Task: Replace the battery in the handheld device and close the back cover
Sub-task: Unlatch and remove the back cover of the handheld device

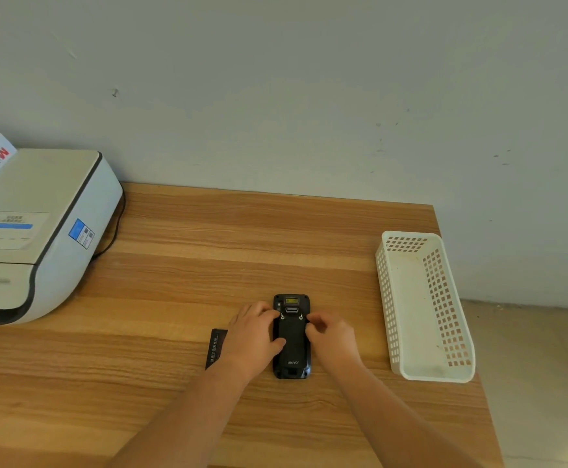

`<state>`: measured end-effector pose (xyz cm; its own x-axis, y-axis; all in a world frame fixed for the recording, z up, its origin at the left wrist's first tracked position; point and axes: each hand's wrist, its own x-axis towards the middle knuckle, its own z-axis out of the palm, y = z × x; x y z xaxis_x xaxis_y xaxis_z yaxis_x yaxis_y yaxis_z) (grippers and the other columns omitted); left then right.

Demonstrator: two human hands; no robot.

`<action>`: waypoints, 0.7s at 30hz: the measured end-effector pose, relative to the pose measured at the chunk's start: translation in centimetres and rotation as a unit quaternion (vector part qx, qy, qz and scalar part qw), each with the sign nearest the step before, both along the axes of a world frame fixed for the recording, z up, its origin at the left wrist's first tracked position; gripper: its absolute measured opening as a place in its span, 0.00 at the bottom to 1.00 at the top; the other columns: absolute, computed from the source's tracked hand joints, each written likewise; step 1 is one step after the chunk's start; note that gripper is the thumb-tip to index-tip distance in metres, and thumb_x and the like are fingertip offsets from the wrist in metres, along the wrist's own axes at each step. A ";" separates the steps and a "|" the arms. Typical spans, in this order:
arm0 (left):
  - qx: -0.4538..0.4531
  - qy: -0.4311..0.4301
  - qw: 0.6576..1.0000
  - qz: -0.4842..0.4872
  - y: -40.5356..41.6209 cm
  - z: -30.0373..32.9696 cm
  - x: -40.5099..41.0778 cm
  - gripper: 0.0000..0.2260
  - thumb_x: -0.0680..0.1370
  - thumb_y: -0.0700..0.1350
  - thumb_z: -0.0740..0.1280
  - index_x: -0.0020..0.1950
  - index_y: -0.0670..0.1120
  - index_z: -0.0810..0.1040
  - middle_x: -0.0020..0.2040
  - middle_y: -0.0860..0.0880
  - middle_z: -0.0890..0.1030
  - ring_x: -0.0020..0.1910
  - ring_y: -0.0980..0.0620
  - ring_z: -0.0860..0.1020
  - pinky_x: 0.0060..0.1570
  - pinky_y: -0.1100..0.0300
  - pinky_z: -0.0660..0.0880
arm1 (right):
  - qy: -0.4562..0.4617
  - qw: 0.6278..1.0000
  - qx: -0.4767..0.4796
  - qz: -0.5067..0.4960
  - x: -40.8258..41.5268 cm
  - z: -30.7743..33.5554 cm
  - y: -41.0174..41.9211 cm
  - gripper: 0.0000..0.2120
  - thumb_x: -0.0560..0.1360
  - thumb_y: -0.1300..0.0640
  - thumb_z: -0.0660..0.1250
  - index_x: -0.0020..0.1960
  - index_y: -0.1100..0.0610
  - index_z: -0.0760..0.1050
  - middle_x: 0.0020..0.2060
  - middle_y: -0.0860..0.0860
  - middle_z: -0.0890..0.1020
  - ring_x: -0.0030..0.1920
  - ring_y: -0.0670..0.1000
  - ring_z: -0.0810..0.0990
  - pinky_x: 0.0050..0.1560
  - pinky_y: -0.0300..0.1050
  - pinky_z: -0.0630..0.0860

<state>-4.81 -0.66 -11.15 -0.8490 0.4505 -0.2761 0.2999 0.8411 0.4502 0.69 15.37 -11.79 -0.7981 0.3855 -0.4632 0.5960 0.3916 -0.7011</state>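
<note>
Both hands [292,336] on face-down handheld device [291,346]

body: two bare forearms, no sleeves in view | left hand [254,336]: no ring, watch or glove, left of the handheld device [292,349] | right hand [331,336]: likewise unadorned, right of it

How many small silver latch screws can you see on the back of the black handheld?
2. One silver latch is at the upper left of the back cover, the other at its upper right. The hands could hide more.
</note>
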 end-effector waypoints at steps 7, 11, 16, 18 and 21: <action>0.014 -0.008 0.999 0.044 1.0 0.2 -0.2 0.20 0.76 0.50 0.70 0.67 0.50 0.74 0.64 0.53 0.72 0.66 0.53 0.67 0.66 0.58 0.65 | 0.006 1.000 -0.010 -0.010 0.3 -0.2 -0.5 0.15 0.76 0.59 0.67 0.63 0.53 0.76 0.56 0.48 0.79 0.54 0.45 0.76 0.53 0.36 0.72; 0.022 -0.010 0.998 0.056 1.3 0.1 0.1 0.19 0.76 0.48 0.71 0.66 0.49 0.75 0.63 0.53 0.73 0.64 0.53 0.68 0.66 0.58 0.66 | 0.013 1.000 -0.003 0.000 0.6 -0.1 -0.7 0.17 0.76 0.60 0.68 0.64 0.54 0.76 0.57 0.48 0.78 0.56 0.45 0.76 0.58 0.38 0.73; 0.021 -0.013 0.998 0.051 1.0 0.3 0.3 0.22 0.76 0.52 0.70 0.68 0.50 0.73 0.64 0.53 0.72 0.65 0.53 0.68 0.66 0.58 0.66 | 0.024 0.999 0.028 0.035 0.7 0.2 -0.7 0.18 0.76 0.58 0.69 0.65 0.53 0.74 0.59 0.47 0.76 0.56 0.44 0.73 0.56 0.35 0.71; 0.029 -0.015 0.998 0.044 0.5 0.4 0.7 0.27 0.73 0.56 0.71 0.69 0.51 0.70 0.65 0.53 0.71 0.66 0.53 0.67 0.66 0.57 0.66 | 0.035 0.995 0.063 0.068 0.5 0.4 -0.9 0.19 0.76 0.55 0.68 0.66 0.51 0.72 0.60 0.45 0.73 0.56 0.43 0.71 0.52 0.32 0.69; -0.004 -0.009 1.000 -0.005 -0.7 0.4 1.3 0.34 0.70 0.65 0.69 0.71 0.53 0.66 0.68 0.55 0.68 0.69 0.53 0.63 0.69 0.54 0.62 | 0.030 0.982 0.126 0.137 0.0 0.6 -1.4 0.20 0.77 0.47 0.65 0.68 0.49 0.71 0.64 0.46 0.68 0.64 0.47 0.67 0.57 0.40 0.73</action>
